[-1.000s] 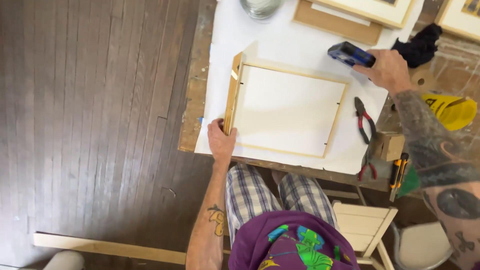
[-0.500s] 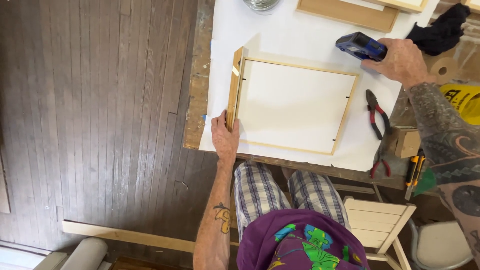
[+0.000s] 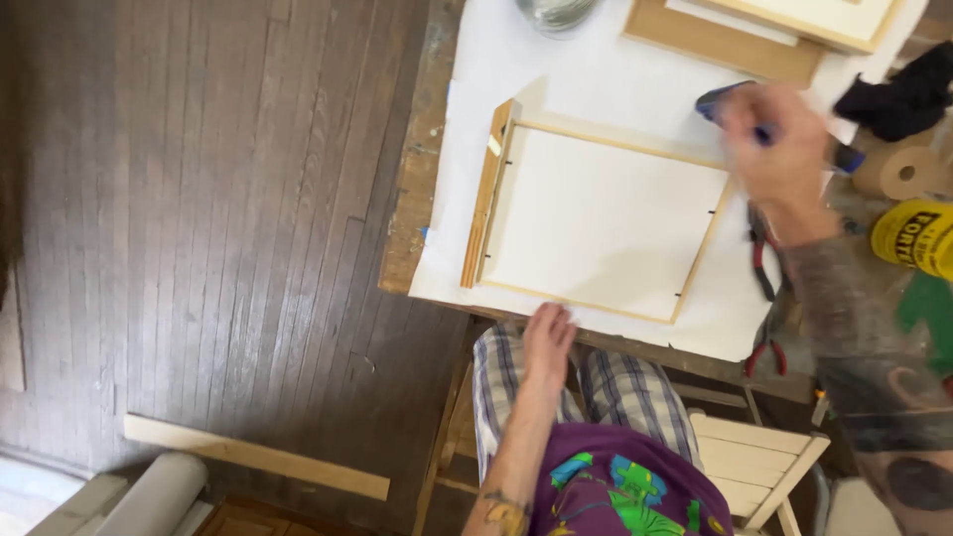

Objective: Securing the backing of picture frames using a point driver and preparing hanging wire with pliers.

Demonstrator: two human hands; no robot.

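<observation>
A pale canvas in a light wooden frame (image 3: 606, 218) lies flat on white paper (image 3: 586, 69) over the workbench. Its left wooden bar (image 3: 486, 194) stands up on edge. My left hand (image 3: 548, 342) rests with fingers stretched at the near edge of the paper, just below the frame and apart from it, holding nothing. My right hand (image 3: 779, 159), blurred by motion, hovers over the frame's far right corner. It is closed around a dark blue hand tool (image 3: 720, 99) whose kind I cannot make out.
Red-handled pliers (image 3: 762, 273) lie right of the frame, with a yellow can (image 3: 913, 238), tape roll (image 3: 908, 174) and black cloth (image 3: 903, 99) beyond. More frames (image 3: 754, 35) and a glass jar (image 3: 556, 12) sit at the far edge. A wooden strip (image 3: 253, 457) lies on the floor.
My left hand let go of the frame's upright left bar and dropped back to the table's near edge. My right hand carried the blue tool inward over the frame's right corner.
</observation>
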